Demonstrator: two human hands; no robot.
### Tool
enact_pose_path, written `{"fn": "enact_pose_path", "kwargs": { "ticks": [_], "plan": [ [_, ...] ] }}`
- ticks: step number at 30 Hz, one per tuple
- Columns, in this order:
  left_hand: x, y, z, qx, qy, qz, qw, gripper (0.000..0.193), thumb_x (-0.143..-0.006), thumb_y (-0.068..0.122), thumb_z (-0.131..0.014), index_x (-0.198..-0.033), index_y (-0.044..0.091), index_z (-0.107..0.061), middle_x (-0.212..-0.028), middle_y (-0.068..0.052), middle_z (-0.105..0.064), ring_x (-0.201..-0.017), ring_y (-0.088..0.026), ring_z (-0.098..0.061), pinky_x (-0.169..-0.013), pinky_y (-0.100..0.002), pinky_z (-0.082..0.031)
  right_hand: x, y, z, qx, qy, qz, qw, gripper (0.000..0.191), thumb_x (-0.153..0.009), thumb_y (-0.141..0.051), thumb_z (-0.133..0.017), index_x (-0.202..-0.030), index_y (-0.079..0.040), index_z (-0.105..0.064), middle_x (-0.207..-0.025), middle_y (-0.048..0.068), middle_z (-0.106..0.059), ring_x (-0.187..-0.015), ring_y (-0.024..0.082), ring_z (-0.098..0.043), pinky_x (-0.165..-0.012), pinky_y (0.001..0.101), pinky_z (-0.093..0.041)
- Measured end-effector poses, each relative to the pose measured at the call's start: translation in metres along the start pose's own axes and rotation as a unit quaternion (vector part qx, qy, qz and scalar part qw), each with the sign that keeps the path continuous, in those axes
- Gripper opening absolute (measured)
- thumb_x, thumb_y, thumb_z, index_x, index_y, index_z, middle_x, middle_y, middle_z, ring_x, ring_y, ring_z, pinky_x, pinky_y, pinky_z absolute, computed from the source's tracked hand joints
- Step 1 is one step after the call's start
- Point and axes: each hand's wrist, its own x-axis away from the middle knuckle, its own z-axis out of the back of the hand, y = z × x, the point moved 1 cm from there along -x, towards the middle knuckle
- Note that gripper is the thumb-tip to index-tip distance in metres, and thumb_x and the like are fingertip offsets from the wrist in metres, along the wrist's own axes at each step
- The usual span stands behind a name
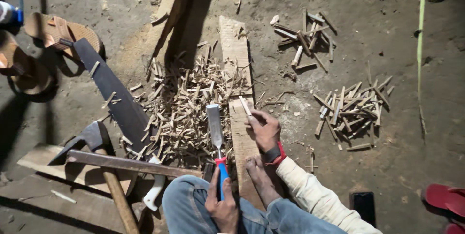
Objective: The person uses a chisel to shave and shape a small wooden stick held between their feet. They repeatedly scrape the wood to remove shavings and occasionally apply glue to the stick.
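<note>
My left hand [222, 204] grips the blue and red handle of a wide steel chisel [214, 126], whose blade points away from me over a heap of wood shavings [181, 110]. My right hand [264, 130], with a dark watch and red band on the wrist, pinches a thin pale wood peg [245, 106] upright on a long narrow plank [236, 50]. My bare foot [257, 178] rests on the near end of that plank. The chisel blade lies just left of the peg, apart from it.
Two piles of cut pegs [306, 35] [351, 109] lie on the dirt floor to the right. A hand saw [114, 91], an adze [94, 139], boards and brown sandals [58, 30] are at left. A dark phone [364, 207] and red sandal [445, 197] sit at lower right.
</note>
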Motion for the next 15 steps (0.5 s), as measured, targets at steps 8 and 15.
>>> {"fn": "enact_pose_path", "kwargs": {
  "ticks": [8, 15],
  "plan": [
    [0.006, 0.010, 0.009, 0.010, -0.055, 0.019, 0.998, 0.046, -0.090, 0.010, -0.066, -0.136, 0.002, -0.064, -0.122, -0.015, -0.074, -0.104, -0.024, -0.073, -0.092, -0.035, -0.055, 0.003, 0.004, -0.016, -0.097, -0.037, -0.048, 0.993, 0.050, -0.091, 0.004, -0.066, -0.139, -0.006, -0.054, -0.099, 0.016, -0.076, -0.081, 0.020, -0.076, -0.068, 0.0297, -0.064],
    [0.022, 0.009, 0.013, -0.035, -0.131, -0.012, 0.991, 0.049, -0.087, 0.010, -0.067, -0.137, 0.007, -0.064, -0.114, -0.018, -0.075, -0.100, -0.028, -0.075, -0.090, -0.037, -0.056, 0.005, 0.010, -0.019, -0.018, -0.001, 0.054, 0.998, 0.054, -0.088, 0.005, -0.068, -0.140, -0.006, -0.054, -0.113, 0.015, -0.075, -0.091, 0.019, -0.077, -0.078, 0.0292, -0.064]
  ]
}}
